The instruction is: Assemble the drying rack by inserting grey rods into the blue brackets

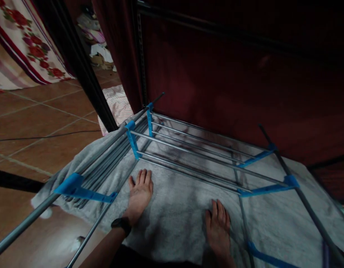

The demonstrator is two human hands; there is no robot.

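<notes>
A partly assembled rack of grey metal tubes (194,152) with blue plastic brackets (132,137) stands on a grey fleece blanket (172,223). Both of my hands rest on that blanket, inside the frame and holding nothing. My left hand (140,193), with a dark watch (121,225) on its wrist, lies with fingers stretched out, just right of a side tube. Over on the right, my right hand (218,227) is also open, left of the other side's thin tube. A bundle of loose tubes (107,162) lies along the left side. Another blue bracket (267,257) shows at lower right.
Dark red cloth (216,89) hangs behind the blanket-covered surface. A black metal post (79,67) rises at left. Beyond it are brown floor tiles (43,111), a black cable (49,137), a floral cloth (32,44) and a pile of items (97,44).
</notes>
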